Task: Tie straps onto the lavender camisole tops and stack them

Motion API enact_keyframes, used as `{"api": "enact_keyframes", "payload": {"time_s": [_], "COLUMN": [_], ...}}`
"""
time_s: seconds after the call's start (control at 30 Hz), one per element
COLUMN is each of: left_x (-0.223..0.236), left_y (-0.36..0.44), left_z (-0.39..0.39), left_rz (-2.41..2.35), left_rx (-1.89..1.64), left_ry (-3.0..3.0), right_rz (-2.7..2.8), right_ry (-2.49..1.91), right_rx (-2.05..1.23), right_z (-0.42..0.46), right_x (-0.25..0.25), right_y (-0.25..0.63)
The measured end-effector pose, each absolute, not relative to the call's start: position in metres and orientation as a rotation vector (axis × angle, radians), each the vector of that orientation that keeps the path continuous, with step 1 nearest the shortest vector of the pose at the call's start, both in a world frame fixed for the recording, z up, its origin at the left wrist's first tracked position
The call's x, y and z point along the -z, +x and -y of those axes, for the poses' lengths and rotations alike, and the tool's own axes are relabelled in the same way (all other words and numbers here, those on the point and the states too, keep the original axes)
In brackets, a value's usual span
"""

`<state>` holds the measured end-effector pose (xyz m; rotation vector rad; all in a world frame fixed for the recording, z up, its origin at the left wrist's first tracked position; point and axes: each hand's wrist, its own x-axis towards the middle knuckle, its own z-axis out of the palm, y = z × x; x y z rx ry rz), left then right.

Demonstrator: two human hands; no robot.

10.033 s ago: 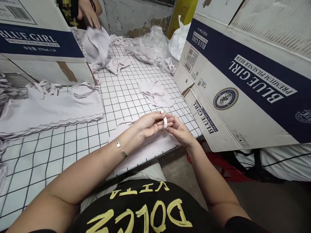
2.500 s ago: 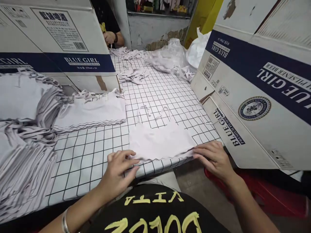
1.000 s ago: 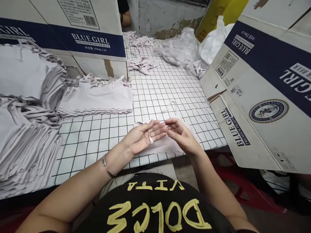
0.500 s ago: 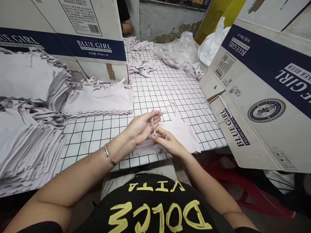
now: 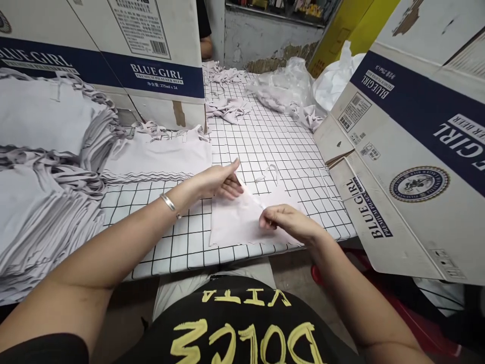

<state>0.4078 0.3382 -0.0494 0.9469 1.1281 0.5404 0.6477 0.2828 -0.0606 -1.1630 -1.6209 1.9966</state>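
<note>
A pale pink camisole-like garment lies flat at the table's front edge, below both hands. One of its thin straps runs in a straight line between them. My left hand has the strap's upper end at the crook of its raised thumb, with the other fingers loosely curled over the cloth. Fingers bent, my right hand pinches the strap's lower end above the garment's right half. Another strap loop lies loose on the checked cloth beyond. The exact grip inside each hand is partly hidden.
Tall stacks of similar garments fill the left side, with a lower pile beside them. Beer cartons stand at the back left; another carton leans at right. Plastic bags lie behind. A person's arm shows at the back.
My hands have moved apart, the right one rightward and the left one slightly leftward. The strap between them is now drawn out straight, and more of the garment shows.
</note>
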Motion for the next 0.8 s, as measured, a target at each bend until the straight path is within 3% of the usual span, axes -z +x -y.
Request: {"api": "enact_keyframes", "payload": {"time_s": [0.27,0.5,0.8], "left_x": [0.100,0.110,0.112], "left_y": [0.410,0.431,0.441], "left_z": [-0.282,-0.287,-0.292], "left_rz": [-1.527,-1.642,-1.570], "left_rx": [-0.456,-0.406,-0.459], "left_ry": [2.058,2.064,1.901], "right_rz": [1.295,1.248,1.326], "right_ry": [-1.114,-1.199,-1.116], "right_rx": [-1.967,-1.859,-1.727], "right_z": [-0.372,-0.417,-0.396], "right_x": [0.035,0.050,0.069], "right_y": [0.644,0.616,0.622]}}
